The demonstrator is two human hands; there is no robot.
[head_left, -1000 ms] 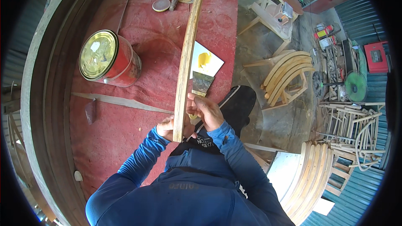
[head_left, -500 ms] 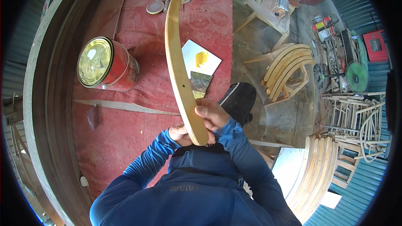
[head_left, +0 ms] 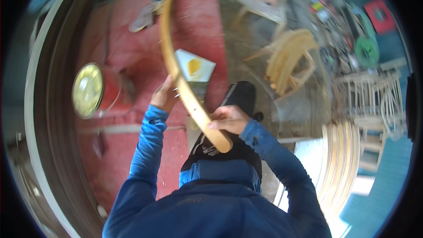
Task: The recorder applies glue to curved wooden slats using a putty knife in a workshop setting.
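Illumination is daylight, even and moderately bright, with a blown-out white patch at the lower right. Motion blur smears the whole frame; the clutter at the upper right is least legible. The curved wooden strip (head_left: pixel 178 68) and both hands stay recognisable but soft-edged. The tin lid (head_left: pixel 87 90) shows pale glare. Fisheye distortion bends straight edges toward the rim, and a black vignette rings the circular picture.

Curved slat (head_left: pixel 176 68): pale, smooth bare wood. Can (head_left: pixel 94 90): glossy metal lid. Table cover (head_left: pixel 198 26): matt red cloth.
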